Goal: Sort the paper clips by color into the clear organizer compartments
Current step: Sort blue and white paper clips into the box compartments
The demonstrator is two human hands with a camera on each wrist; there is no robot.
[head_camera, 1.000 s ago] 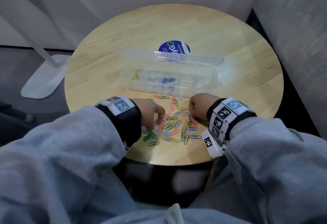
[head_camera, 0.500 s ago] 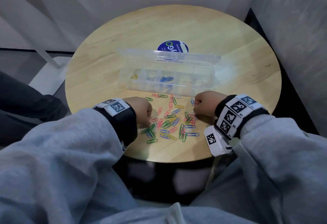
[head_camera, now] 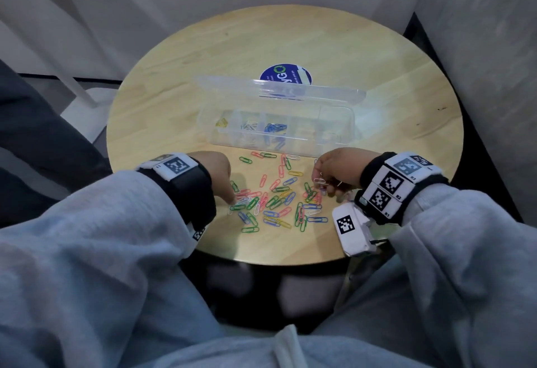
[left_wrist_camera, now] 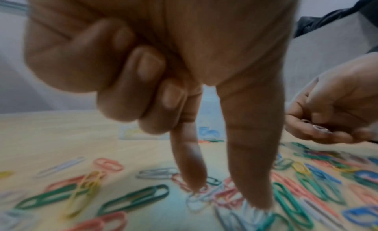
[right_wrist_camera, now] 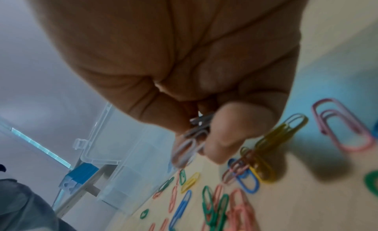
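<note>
Loose paper clips [head_camera: 276, 199] in several colors lie near the front of the round wooden table [head_camera: 363, 47]. Behind them the clear organizer [head_camera: 340, 123] stands with its lid open; it holds a yellow clip [head_camera: 222, 122], white clips [head_camera: 248, 126] and blue clips [head_camera: 274, 129] in separate compartments. My left hand [left_wrist_camera: 225, 194] has thumb and index finger pointing down onto the pile's left side, apart, with a white clip [left_wrist_camera: 196, 200] between them; the other fingers are curled. My right hand [right_wrist_camera: 196, 137] pinches a few white clips [right_wrist_camera: 184, 152] just above the pile's right side.
A round blue sticker [head_camera: 286, 75] sits on the table behind the organizer. A white stand base [head_camera: 84, 106] is on the floor at the left. Walls close in at the back and right. The table's front edge [head_camera: 261, 260] is close to my wrists.
My left hand has slid from the middle of the pile to its left side. My right hand has stayed at the right side and now shows white clips in its pinch.
</note>
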